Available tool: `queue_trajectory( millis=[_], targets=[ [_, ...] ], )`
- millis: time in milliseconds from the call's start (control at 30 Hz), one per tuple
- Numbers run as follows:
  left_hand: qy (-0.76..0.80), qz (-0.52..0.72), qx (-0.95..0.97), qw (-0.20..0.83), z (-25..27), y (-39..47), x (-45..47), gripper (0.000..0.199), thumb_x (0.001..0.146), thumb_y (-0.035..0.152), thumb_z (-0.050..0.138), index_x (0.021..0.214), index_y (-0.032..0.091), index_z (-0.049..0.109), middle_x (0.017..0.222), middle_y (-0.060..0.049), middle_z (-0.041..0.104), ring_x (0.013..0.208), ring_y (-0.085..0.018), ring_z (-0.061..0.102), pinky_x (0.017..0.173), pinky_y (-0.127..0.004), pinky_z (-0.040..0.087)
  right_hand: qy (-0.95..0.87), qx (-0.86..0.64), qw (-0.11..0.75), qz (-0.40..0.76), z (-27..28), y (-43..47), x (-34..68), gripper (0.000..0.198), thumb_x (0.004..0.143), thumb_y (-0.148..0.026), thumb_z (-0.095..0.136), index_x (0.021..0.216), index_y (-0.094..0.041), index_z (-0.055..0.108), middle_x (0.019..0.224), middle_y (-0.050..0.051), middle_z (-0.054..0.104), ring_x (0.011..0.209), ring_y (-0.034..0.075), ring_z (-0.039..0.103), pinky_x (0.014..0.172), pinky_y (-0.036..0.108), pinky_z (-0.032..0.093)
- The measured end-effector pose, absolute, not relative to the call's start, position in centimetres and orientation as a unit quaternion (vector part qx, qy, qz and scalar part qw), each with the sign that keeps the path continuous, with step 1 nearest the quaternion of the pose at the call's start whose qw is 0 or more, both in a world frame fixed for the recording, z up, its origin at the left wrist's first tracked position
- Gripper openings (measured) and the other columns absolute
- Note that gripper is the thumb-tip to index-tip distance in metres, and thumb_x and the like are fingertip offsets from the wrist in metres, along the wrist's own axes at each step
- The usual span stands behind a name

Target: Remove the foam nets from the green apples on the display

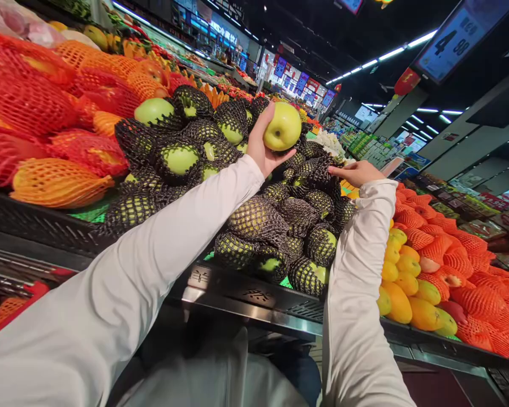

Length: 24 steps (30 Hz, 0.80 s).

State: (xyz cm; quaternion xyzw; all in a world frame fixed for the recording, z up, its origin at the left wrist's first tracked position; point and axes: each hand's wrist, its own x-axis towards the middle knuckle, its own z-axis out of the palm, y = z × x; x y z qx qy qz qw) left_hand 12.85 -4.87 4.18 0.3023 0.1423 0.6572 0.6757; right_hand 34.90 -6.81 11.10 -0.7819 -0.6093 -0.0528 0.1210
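Note:
My left hand (264, 141) is closed round a bare yellow-green apple (282, 126), its stem hollow facing me, raised above the pile. To the right, my right hand (355, 172) has its fingers drawn together, with the fingertips on a black foam net (320, 171) at the pile's upper right edge. Whether an apple is inside that net I cannot tell. Below and between both arms lie many green apples in black foam nets, one of them a netted apple (320, 243) near the front. Another green apple (153, 111) shows mostly bare at the back left.
Fruit in red and orange foam nets (63, 183) fills the left of the stand. Yellow mangoes (396, 299) and fruit in red nets (483, 294) lie to the right. A dark metal ledge (246, 295) runs along the front. An overhead price sign (453, 42) hangs upper right.

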Motion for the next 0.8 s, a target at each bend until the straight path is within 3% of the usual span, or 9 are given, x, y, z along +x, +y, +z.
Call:
queue_trajectory(
  millis=[200,400,800],
  targets=[
    [0.118,0.692,0.265,0.661,3.8,-4.1,12.5,0.055,0.097,0.056,0.037,0.14,0.023,0.039,0.14,-0.003,0.048,0.132,-0.025,0.046,0.106,-0.038,0.043,-0.58,-0.774,0.221,-0.126,11.1,-7.1,34.9,0.042,0.076,-0.056,0.071,0.076,-0.014,0.069,0.081,0.016,0.065,0.086,0.03,0.061,0.087,0.045,0.045],
    [0.116,0.72,0.196,0.656,3.4,-3.2,12.6,0.053,0.085,0.062,0.054,0.128,0.032,0.051,0.135,-0.002,0.056,0.126,-0.025,0.051,0.096,-0.033,0.051,-0.669,-0.658,0.31,-0.151,11.9,-9.9,33.6,0.046,0.072,-0.06,0.072,0.078,-0.015,0.071,0.08,0.012,0.068,0.091,0.031,0.063,0.093,0.053,0.047],
    [0.114,0.728,0.205,0.644,3.4,-3.3,12.4,0.052,0.093,0.06,0.045,0.133,0.027,0.046,0.133,-0.002,0.054,0.119,-0.022,0.051,0.1,-0.032,0.047,-0.837,-0.518,0.166,0.056,12.8,-15.8,31.0,0.048,0.077,-0.058,0.071,0.106,-0.021,0.072,0.107,0.008,0.071,0.096,0.025,0.067,0.094,0.047,0.054]
  ],
)
